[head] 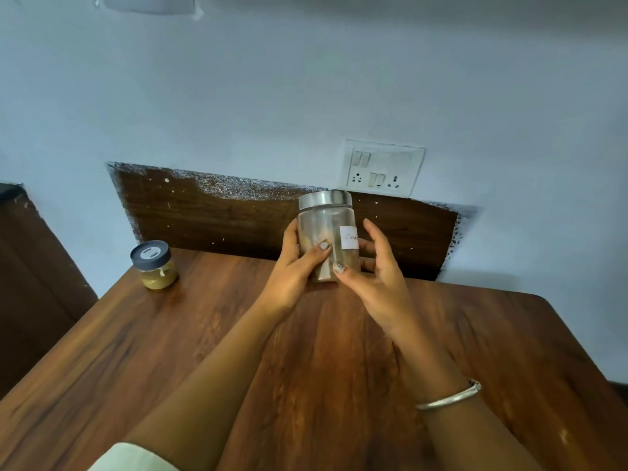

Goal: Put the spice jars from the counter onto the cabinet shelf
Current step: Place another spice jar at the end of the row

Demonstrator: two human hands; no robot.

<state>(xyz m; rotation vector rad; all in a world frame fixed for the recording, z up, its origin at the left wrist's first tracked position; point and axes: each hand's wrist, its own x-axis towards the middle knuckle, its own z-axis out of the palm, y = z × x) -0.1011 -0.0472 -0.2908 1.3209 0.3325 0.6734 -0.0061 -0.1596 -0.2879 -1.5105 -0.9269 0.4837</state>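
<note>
A pale sleeve (129, 458) edges the left forearm. Beyond it, the left grip (294, 270) wraps the glass jar (326, 232), thumb across its front, and the right grip (377, 270) pinches the other side, likely steadying it for lifting. The jar is upright at the tabletop's (170, 351) rear edge; I cannot tell whether it is resting or raised. It has a steel lid (325, 199), a white label (349, 236) and brownish contents. A small dark-lidded jar (154, 266) stands well to the left.
</note>
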